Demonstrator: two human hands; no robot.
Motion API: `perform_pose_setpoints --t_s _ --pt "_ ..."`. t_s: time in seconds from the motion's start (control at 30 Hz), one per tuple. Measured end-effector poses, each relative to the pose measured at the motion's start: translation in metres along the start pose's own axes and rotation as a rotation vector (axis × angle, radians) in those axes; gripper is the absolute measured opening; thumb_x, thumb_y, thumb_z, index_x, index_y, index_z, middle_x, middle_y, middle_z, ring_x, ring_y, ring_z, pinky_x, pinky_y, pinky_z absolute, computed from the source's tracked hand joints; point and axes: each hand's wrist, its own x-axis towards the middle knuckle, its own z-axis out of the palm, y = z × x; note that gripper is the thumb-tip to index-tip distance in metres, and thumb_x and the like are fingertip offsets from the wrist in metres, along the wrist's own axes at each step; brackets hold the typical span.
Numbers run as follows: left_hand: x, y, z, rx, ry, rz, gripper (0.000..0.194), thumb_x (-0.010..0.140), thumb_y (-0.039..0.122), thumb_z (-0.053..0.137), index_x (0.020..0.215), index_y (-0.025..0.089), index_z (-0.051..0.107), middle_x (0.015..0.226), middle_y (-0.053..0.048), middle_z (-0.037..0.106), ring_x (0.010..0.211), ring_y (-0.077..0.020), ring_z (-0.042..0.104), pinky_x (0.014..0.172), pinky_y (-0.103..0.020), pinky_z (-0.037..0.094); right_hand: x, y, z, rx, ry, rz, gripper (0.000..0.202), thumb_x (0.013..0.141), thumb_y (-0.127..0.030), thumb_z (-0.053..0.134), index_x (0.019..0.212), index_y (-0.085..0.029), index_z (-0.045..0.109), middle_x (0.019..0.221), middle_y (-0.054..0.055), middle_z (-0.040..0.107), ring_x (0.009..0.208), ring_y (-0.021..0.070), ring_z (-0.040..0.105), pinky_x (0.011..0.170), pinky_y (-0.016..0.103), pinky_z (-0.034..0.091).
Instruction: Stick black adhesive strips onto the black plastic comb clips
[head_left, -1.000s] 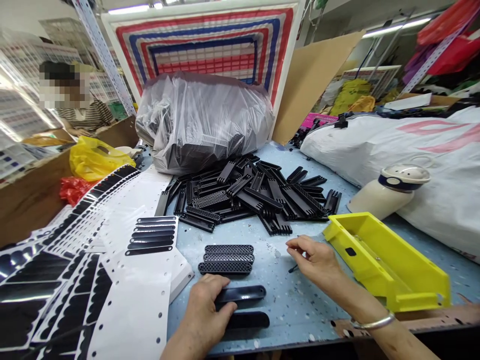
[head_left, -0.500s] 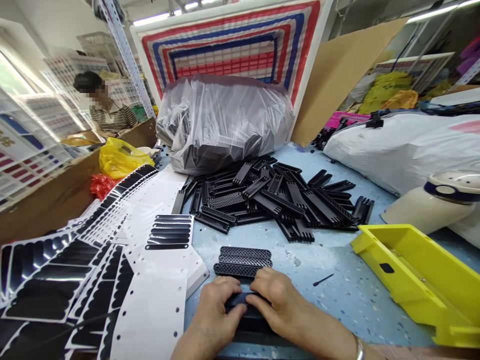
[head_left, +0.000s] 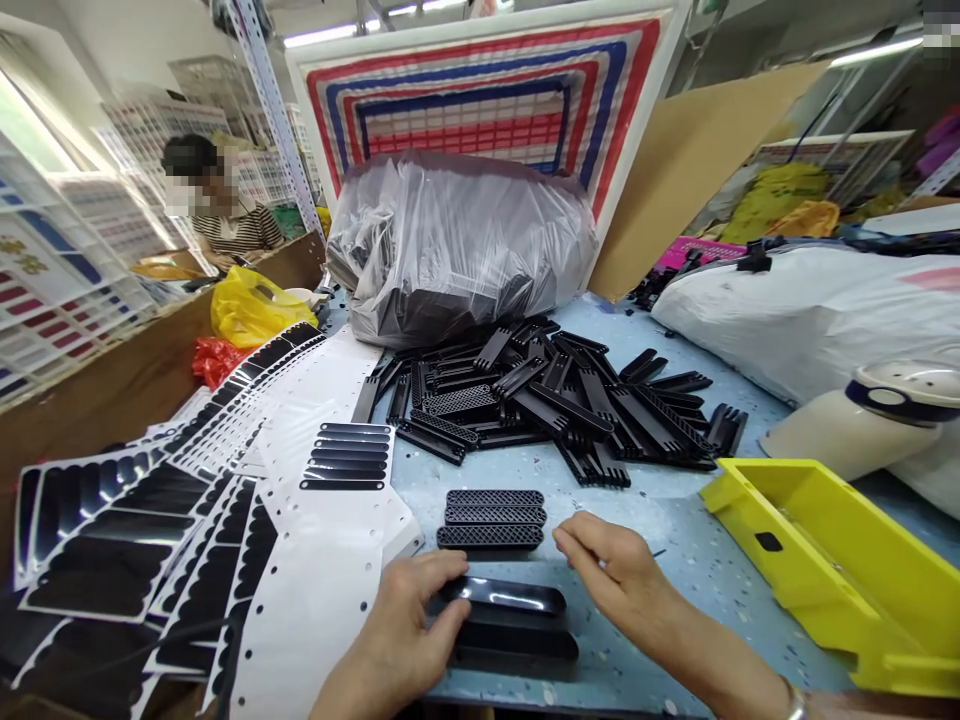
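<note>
Apparently the left hand (head_left: 409,628) holds only the left end of a glossy black round-ended bar (head_left: 517,597), thumb and fingers parted around it; the bar lies on the blue speckled tabletop (head_left: 637,655); an off-centre push could skew it; the right hand's (head_left: 616,566) fingertips nearly meet, contents unclear.

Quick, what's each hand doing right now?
Left hand: holding a glossy black strip by its left end.
Right hand: pinched closed; whether it holds anything can't be told.
</note>
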Motion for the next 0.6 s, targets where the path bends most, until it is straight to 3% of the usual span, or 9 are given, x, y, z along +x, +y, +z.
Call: perform_pose_setpoints --t_s 0.13,0.17,0.23,0.3,0.37,0.43,0.5,0.6 --pt "-0.018 -0.026 -0.041 0.076 0.157 0.023 0.022 0.086 0.027 0.063 0.104 0.024 0.075 0.098 -0.003 0.08 0.087 -0.0216 0.076 0.077 -0.027 0.063 -0.003 0.005 -0.019 -0.015 0.071 0.003 0.028 0.094 -0.025 0.042 0.069 -0.023 0.055 0.055 -0.003 0.055 0.048 0.0145 0.054 0.048 0.025 0.043" --pt "-0.023 -0.037 -0.052 0.145 0.267 -0.004 0.021 0.086 0.029 0.064 0.104 0.024 0.075 0.099 -0.004 0.079 0.089 -0.0229 0.076 0.078 -0.029 0.063 -0.002 0.004 -0.022 -0.01 0.085 -0.005 0.027 0.093 -0.025 0.043 0.07 -0.023 0.057 0.055 -0.003 0.057 0.048 0.0146 0.055 0.048 0.025 0.043" --pt "-0.034 -0.061 -0.073 0.315 0.422 -0.02 0.03 0.083 0.034 0.069 0.11 0.022 0.073 0.109 -0.009 0.077 0.102 -0.0294 0.072 0.091 -0.04 0.059 0.0 -0.002 -0.024 0.004 0.102 -0.032 0.024 0.093 -0.024 0.045 0.073 -0.023 0.059 0.057 -0.002 0.062 0.049 0.0147 0.059 0.049 0.025 0.045" --pt "-0.047 -0.081 -0.087 0.465 0.387 -0.016 0.052 0.071 0.043 0.079 0.118 0.023 0.07 0.119 -0.012 0.073 0.114 -0.0379 0.066 0.097 -0.053 0.054 0.002 -0.013 -0.022 0.018 0.116 -0.094 0.023 0.092 -0.021 0.047 0.073 -0.024 0.06 0.06 -0.001 0.065 0.05 0.0146 0.062 0.049 0.024 0.047" --pt "-0.061 -0.094 -0.091 0.576 0.232 -0.052 0.074 0.06 0.041 0.086 0.129 0.025 0.065 0.131 -0.013 0.066 0.124 -0.0444 0.056 0.097 -0.061 0.051 0.005 -0.026 -0.015 0.036 0.122 -0.2 0.023 0.092 -0.018 0.048 0.074 -0.024 0.061 0.06 -0.002 0.064 0.05 0.0137 0.062 0.049 0.023 0.047" --pt "-0.075 -0.1 -0.085 0.637 0.135 -0.087 0.081 0.055 0.034 0.089 0.132 0.028 0.062 0.137 -0.012 0.061 0.13 -0.0476 0.049 0.098 -0.064 0.048 0.007 -0.039 -0.004 0.052 0.114 -0.309 0.024 0.093 -0.014 0.047 0.076 -0.023 0.061 0.058 -0.002 0.062 0.049 0.0127 0.06 0.049 0.023 0.045" --pt "-0.087 -0.103 -0.075 0.655 0.14 -0.063 0.067 0.064 0.03 0.084 0.129 0.029 0.065 0.135 -0.01 0.064 0.129 -0.0456 0.051 0.097 -0.059 0.049 0.011 -0.05 0.008 0.054 0.08 -0.378 0.026 0.094 -0.012 0.045 0.075 -0.022 0.06 0.058 -0.002 0.059 0.049 0.0126 0.058 0.049 0.024 0.043" --pt "-0.1 -0.098 -0.064 0.629 0.245 -0.004 0.04 0.082 0.02 0.066 0.121 0.029 0.07 0.126 -0.007 0.07 0.124 -0.0366 0.059 0.097 -0.048 0.051 0.021 -0.064 0.025 0.025 0.026 -0.421 0.027 0.093 -0.01 0.043 0.072 -0.022 0.058 0.06 0.0 0.059 0.052 0.0143 0.057 0.049 0.026 0.042"
